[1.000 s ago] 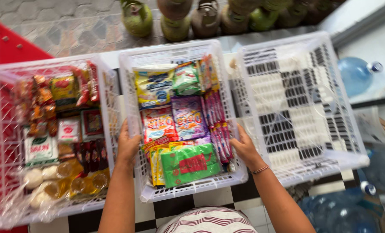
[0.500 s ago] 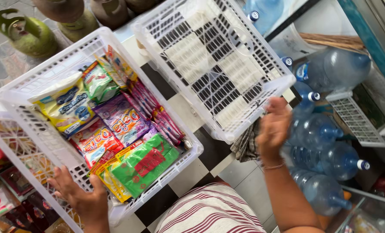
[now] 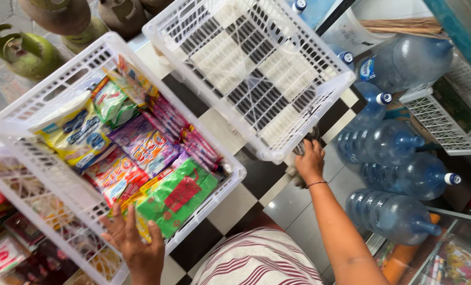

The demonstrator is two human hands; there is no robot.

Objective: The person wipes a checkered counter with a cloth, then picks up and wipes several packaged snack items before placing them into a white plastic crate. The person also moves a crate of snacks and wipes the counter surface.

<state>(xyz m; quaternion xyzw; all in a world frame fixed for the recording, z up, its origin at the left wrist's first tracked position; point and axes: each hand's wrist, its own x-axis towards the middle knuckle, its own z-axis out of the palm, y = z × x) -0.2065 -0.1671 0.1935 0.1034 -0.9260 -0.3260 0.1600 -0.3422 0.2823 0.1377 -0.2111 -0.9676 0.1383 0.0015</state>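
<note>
From overhead, the left hand (image 3: pixel 135 245) lies with its fingers spread flat against the near rim of the white plastic lattice basket full of colourful snack packets (image 3: pixel 45 95), gripping nothing. The right hand (image 3: pixel 310 161) curls around a crumpled grey cloth (image 3: pixel 299 177), under the corner of the empty white lattice basket (image 3: pixel 320 100), on the checkered floor beside clear blue water jugs (image 3: pixel 399 177).

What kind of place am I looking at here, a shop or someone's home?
Most likely a small grocery shop. A white basket holds colourful sachet packets, big water jugs lie stacked at the right, and green gas cylinders stand on the floor beyond.
</note>
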